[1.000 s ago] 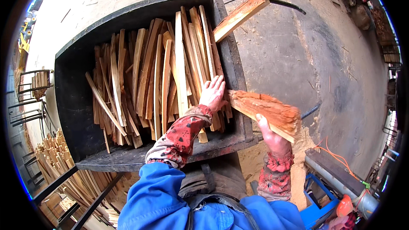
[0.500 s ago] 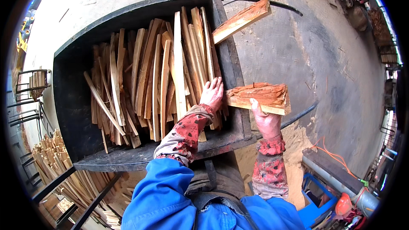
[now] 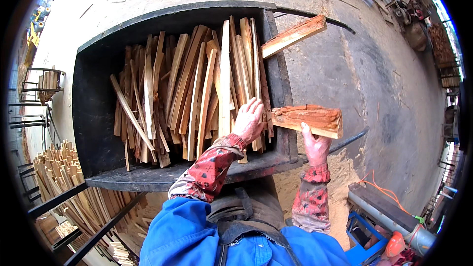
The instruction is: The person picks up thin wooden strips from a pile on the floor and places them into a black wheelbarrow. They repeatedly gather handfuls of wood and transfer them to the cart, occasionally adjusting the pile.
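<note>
Your right hand (image 3: 316,149) grips a rough, splintery, red-brown wooden slab (image 3: 308,116) with a smoother pale side, while your left hand (image 3: 249,122) lies, fingers outstretched, on long, narrow, pale wooden sticks (image 3: 194,93) near the right edge of a scuffed black open-topped bin (image 3: 280,86). Dusty grey floor (image 3: 369,88) spreads beyond. The slab's long axis runs crosswise, its left end at the bin's right edge, its other end pointing right.

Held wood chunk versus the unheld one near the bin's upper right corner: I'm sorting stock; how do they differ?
The held chunk looks broader than the unheld chunk. The held chunk lies nearly level across the picture; the unheld chunk slants up to the right. Both show reddish faces and pale sides.
</note>
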Demonstrator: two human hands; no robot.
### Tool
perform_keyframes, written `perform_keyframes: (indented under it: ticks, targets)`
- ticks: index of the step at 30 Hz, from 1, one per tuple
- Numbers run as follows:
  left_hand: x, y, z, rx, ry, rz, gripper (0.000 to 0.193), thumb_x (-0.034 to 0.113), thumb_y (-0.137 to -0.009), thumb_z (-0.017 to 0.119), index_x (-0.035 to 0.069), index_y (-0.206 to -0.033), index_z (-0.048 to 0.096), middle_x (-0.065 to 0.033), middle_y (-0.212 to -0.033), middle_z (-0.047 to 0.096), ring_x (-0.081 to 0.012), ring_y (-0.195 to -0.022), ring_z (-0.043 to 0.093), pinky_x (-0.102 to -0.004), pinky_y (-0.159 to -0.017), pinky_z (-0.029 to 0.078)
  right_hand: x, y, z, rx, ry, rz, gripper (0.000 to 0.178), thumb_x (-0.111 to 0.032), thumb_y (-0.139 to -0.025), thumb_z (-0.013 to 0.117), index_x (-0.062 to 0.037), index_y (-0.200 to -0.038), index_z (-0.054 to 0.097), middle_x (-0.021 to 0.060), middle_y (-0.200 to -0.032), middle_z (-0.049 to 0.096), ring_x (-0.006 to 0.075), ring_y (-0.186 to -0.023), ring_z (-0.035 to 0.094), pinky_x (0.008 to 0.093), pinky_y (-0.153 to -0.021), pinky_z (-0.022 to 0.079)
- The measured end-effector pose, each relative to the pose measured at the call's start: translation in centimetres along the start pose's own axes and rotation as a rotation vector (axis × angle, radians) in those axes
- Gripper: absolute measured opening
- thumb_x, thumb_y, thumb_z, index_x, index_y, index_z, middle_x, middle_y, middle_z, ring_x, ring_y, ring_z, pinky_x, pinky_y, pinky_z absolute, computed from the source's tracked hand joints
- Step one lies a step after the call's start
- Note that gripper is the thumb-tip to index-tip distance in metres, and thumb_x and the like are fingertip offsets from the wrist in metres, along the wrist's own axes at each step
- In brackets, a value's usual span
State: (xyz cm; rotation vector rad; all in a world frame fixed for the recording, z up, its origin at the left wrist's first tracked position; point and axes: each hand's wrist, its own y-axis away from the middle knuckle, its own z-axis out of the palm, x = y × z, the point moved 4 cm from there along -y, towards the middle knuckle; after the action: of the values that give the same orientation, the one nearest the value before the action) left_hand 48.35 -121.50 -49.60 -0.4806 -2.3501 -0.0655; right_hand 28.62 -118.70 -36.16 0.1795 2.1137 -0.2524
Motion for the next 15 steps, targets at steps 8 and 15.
perform_keyframes:
  ticks: [8, 15]
  targets:
    - [6.5, -11.7, -2.8, 0.059, -0.075, 0.249, 0.071, 0.017, -0.076, 0.074, -0.005, -0.136, 0.042, -0.0201, -0.144, 0.041, -0.0333, -0.139, 0.031, -0.0449, -0.113, 0.028, -0.2, 0.4, -0.4, 0.025, 0.005, 0.006, 0.036, -0.014, -0.084, 0.073, 0.0008, -0.114, 0.06, 0.0112, -0.109, 0.067, 0.0219, -0.098, 0.063, 0.0365, -0.09, 0.049]
    - [4.2, -18.3, -5.2, 0.173, -0.193, 0.246, 0.074, 0.02, -0.074, 0.077, -0.004, -0.135, 0.043, -0.0205, -0.142, 0.043, -0.0339, -0.139, 0.031, -0.0436, -0.113, 0.03, 0.2, 0.7, -0.2, 0.008, -0.055, 0.055, 0.043, -0.016, -0.084, 0.074, 0.0012, -0.119, 0.057, 0.012, -0.11, 0.065, 0.0226, -0.098, 0.063, 0.0368, -0.089, 0.049]
